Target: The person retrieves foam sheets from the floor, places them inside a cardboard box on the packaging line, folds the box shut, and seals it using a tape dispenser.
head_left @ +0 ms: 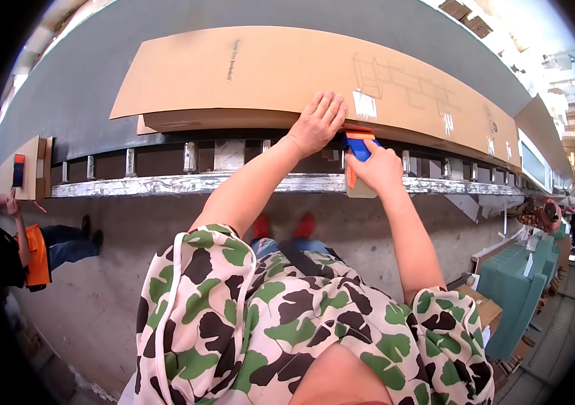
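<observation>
A long brown cardboard box (280,67) lies across the conveyor in front of me, with line drawings and small white labels on its top. My left hand (318,125) presses flat on the box's near edge, fingers stretched out. Just right of it, my right hand (378,167) grips a blue and orange tape dispenser (359,145). The dispenser's orange front end is against the box's near side, just below the top edge. My fingers partly cover its handle.
The box lies on a dark belt (85,81) with a worn metal rail (233,183) along its near side. At the left, a co-worker in an orange vest (37,255) stands by another box (27,169). Green bins (513,290) stand at the right.
</observation>
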